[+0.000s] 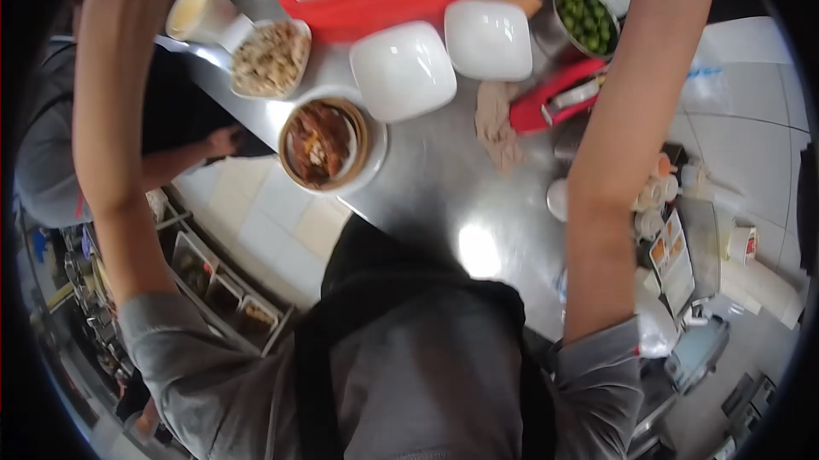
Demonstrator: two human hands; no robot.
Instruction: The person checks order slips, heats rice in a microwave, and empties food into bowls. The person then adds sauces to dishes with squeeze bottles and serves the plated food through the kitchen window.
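Two forearms [602, 153] reach past the desk [435, 170]; your hands are out of frame, so the state of either grip can't be told.
Steamer [363, 153] of brown food sits on a plate [380, 153] at the desk's edge, left of centre, beside two bowls [403, 72]. Risk, as judged: draw your left arm back low and it could catch the steamer and tip it over the edge. Your right arm passes close by the greens [586, 21]; an elbow swing may upset them. Cloth [496, 126] lies near, liable to snag.
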